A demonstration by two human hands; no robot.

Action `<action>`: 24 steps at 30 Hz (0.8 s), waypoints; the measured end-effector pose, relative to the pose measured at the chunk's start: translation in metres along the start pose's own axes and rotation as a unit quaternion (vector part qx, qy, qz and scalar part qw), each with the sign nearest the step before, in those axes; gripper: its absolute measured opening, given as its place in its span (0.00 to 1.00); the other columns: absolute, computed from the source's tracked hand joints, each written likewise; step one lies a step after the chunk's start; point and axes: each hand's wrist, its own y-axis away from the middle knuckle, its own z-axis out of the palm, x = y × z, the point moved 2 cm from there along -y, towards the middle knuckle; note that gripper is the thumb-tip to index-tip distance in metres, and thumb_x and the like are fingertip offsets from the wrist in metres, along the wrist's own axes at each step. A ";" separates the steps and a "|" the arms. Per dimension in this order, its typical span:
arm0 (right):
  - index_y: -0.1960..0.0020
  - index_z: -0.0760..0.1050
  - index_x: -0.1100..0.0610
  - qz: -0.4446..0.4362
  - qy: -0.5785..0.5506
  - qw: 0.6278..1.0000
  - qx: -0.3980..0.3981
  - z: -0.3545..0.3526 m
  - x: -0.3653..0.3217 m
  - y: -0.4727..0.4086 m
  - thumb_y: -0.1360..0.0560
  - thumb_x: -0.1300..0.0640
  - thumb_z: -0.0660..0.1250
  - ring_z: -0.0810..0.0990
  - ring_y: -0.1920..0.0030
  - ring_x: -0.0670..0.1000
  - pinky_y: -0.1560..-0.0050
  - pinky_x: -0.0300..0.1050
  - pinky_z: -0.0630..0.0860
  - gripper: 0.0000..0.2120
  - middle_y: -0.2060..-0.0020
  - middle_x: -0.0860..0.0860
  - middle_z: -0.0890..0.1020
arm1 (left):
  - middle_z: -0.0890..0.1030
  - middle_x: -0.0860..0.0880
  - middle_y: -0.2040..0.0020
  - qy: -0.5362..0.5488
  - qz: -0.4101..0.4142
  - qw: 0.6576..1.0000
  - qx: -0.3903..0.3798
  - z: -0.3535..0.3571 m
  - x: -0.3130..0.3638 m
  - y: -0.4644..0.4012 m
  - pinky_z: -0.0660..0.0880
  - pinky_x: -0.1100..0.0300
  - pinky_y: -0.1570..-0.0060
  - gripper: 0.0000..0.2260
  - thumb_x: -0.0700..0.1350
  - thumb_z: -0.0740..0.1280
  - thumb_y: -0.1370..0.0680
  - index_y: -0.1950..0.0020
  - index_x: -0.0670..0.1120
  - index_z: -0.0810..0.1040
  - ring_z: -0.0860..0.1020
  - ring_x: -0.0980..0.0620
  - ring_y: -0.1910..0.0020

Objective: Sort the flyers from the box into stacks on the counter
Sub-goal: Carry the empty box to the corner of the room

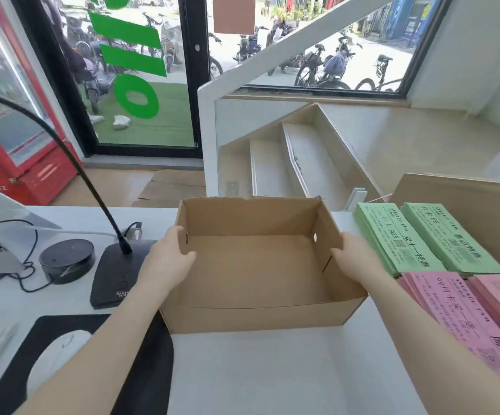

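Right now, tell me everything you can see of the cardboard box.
The cardboard box is plain brown corrugated card, open-topped, shallow and rectangular, with small slots in its side walls. Nothing lies inside; its bare floor shows. It sits upright on the white counter, left of the green flyers and pink flyers. The left hand grips its left wall and the right hand grips its right wall.

Both hands [168, 259] on box [254, 317]

Two bare forearms, no sleeves, hands [169, 259] without rings or gloves
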 end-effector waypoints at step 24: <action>0.46 0.73 0.54 -0.286 -0.215 0.933 0.036 -0.031 0.050 0.180 0.25 0.59 0.61 0.77 0.56 0.56 0.54 0.50 0.73 0.09 0.61 0.49 0.78 | 0.77 0.56 0.52 0.161 -0.115 0.923 0.331 0.023 -0.031 0.358 0.65 0.69 0.64 0.16 0.40 0.61 0.22 0.35 0.52 0.72 0.73 0.57 0.53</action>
